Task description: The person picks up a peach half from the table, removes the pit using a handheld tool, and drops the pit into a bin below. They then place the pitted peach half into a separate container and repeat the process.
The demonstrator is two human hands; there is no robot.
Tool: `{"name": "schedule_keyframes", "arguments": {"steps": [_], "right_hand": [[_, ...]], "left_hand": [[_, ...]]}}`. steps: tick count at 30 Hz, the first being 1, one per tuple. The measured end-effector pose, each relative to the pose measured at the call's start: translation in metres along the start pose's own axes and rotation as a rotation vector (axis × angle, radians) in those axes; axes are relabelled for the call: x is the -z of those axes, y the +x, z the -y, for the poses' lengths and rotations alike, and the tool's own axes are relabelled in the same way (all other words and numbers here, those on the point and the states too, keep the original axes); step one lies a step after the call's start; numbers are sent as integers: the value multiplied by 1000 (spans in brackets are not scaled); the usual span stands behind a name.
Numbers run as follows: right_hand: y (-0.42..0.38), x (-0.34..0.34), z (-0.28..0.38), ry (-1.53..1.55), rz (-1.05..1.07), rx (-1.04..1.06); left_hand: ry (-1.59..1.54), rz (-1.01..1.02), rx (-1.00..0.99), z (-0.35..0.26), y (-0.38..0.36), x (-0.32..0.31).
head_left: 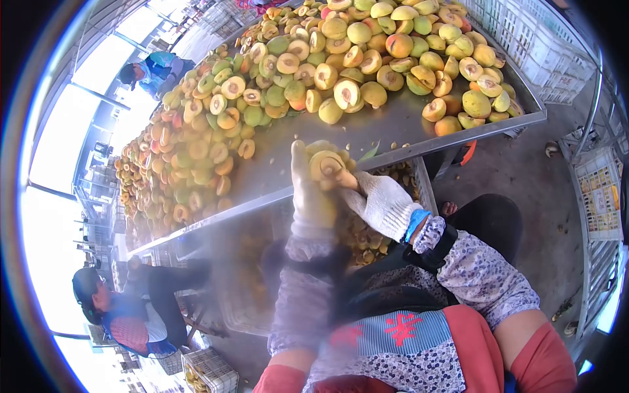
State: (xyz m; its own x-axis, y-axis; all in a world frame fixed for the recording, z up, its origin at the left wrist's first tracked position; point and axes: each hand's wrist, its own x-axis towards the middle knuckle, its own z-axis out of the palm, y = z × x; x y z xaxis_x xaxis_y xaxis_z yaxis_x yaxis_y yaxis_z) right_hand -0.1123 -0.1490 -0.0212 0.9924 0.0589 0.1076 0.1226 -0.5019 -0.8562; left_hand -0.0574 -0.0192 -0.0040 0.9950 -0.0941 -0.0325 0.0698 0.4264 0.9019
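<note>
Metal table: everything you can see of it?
The table looks like smooth grey sheet metal with a raised rim. Whole and cut fruit covers much of it, heaped; a green leaf and small scraps lie near the close edge. Gloved left hand overlaps the near rim in view; contact unclear.

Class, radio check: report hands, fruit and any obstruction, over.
Left hand cupping cut fruit. Right hand at its cut face, grip unclear. Metal table's rim close by; no obstruction visible between hands and fruit.
</note>
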Motion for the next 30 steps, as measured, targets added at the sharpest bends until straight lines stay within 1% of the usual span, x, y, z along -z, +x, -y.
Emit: {"name": "schedule_keyframes", "arguments": {"steps": [1,2,4,7,11,13,14,17,19,20,22,23,25,26,27,28,29,30], "right_hand": [[0,-3,-1,-40,-16,50],[0,-5,-2,-44,-12,48],[-1,-10,-2,-183,45,-1],[2,-13,-3,-256,65,14],[-1,-6,8,-266,73,2],[1,-7,4,-298,115,7],[1,-6,5,-297,115,5],[-2,-7,8,-243,166,35],[-6,-15,6,-4,195,-116],[-7,-18,5,-4,194,-118],[-9,-25,2,193,208,-186],[-9,-27,-1,214,234,-214],[-9,-21,4,192,259,-232],[-9,-18,6,171,286,-249],[-8,-16,4,172,286,-250],[-6,-14,0,95,303,-205],[-6,-13,-2,18,320,-161],[-8,-16,-3,17,319,-162]], "left_hand": [[-217,-45,140,-6,-5,-5],[-222,-48,141,-7,-5,-3],[-274,-97,145,-8,-5,2],[-248,-121,182,-9,-5,8],[-232,-107,224,-12,-8,9],[-224,-17,206,-7,-6,17],[-222,-18,208,-5,-7,19],[-200,-60,226,-3,-12,14],[-113,-99,68,1,-18,8],[-113,-98,71,2,-18,8],[-137,-156,88,4,-18,8],[-138,-156,89,5,-18,10],[59,-22,-20,6,-17,16],[59,-21,-20,3,-15,18],[108,42,12,-1,-13,21],[155,103,43,-3,-13,22],[154,102,44,-4,-15,22],[302,129,-38,-4,-17,21]]}}
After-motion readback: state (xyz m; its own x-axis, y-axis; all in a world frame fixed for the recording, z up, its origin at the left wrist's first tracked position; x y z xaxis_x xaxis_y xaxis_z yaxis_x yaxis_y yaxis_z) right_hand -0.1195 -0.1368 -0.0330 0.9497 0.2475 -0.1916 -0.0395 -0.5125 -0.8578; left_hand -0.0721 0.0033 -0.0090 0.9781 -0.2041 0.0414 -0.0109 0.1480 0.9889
